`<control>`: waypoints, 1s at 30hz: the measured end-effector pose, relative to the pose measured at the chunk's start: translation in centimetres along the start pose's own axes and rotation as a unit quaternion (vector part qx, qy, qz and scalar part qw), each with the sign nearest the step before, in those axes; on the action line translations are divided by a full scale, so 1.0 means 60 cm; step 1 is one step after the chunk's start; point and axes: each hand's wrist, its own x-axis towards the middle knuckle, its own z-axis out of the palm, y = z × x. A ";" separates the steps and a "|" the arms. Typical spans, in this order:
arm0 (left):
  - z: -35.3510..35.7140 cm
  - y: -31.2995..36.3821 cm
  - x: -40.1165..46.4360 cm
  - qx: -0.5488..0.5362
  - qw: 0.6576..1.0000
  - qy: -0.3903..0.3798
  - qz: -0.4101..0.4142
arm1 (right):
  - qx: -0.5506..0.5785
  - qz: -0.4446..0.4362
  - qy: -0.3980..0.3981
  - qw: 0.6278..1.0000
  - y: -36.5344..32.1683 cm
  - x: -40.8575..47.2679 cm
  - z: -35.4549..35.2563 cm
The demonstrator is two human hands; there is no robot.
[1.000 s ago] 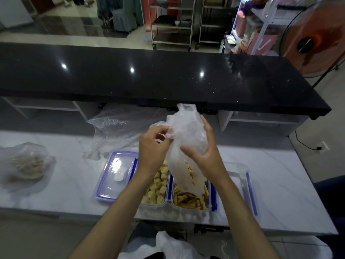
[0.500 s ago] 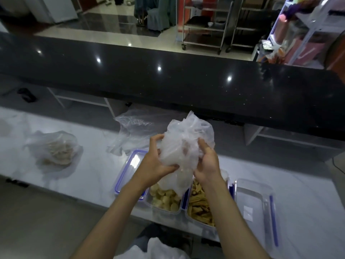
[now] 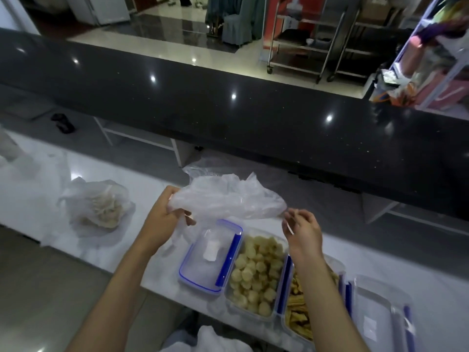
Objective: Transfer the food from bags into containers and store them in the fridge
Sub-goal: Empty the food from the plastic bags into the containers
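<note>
A black counter (image 3: 253, 118) fronts glossy tiled floor (image 3: 177, 34) and steel trolleys (image 3: 304, 47).

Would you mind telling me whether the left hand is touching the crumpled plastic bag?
Touching. The head view shows the left hand with its fingers curled round one end of the plastic bag, gripping it.

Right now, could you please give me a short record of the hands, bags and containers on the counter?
left hand: grips the empty plastic bag
right hand: beside the bag's right end; grip unclear
left container: pale round pieces, open
right container: yellow strips, open
lid: flat beside the left container
full bag: on the white counter, far left
</note>
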 end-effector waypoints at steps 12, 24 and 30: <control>-0.045 -0.029 0.147 0.070 0.983 -0.141 0.092 | -0.680 -0.399 -0.193 0.584 0.129 -0.001 0.185; -0.093 -0.109 0.298 0.352 0.859 0.051 0.369 | -0.630 -0.445 0.085 0.630 0.133 0.099 0.264; -0.055 -0.198 0.322 0.479 0.765 -0.290 0.318 | -0.740 -0.233 -0.075 0.626 0.205 0.172 0.265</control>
